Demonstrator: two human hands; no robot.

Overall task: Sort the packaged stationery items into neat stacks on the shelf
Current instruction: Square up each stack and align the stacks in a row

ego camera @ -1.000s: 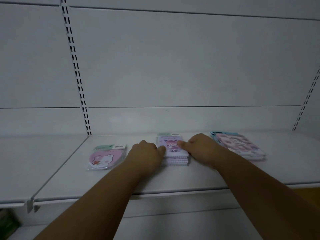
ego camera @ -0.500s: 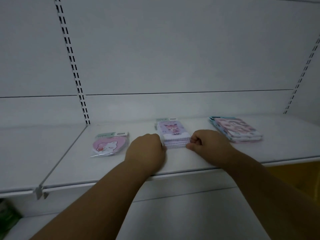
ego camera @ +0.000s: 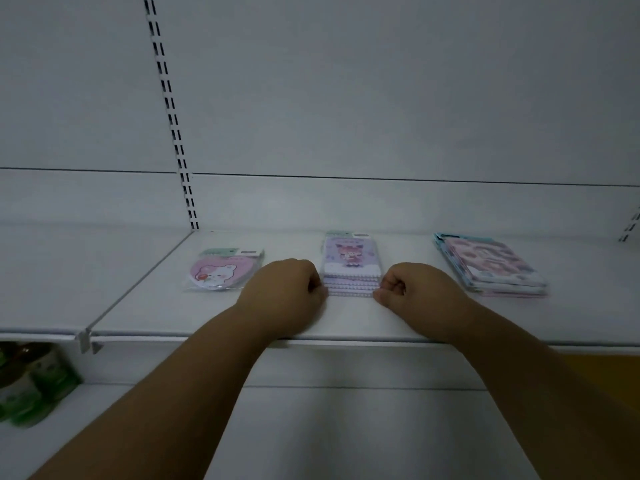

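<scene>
My left hand (ego camera: pixel 292 292) and right hand (ego camera: pixel 412 289) sit curled at either side of the purple notebook stack (ego camera: pixel 351 271), knuckles and fingertips touching its near corners — I flank it so both edges square up together. Whether I'm pinching the bottom packs or only nudging them, I can't tell. The stack lies mid-shelf (ego camera: pixel 346 320), between the heart-shaped pack (ego camera: pixel 221 271) on the left and the pink-and-blue stack (ego camera: pixel 491 268) on the right — each kind well apart so the piles stay distinct.
</scene>
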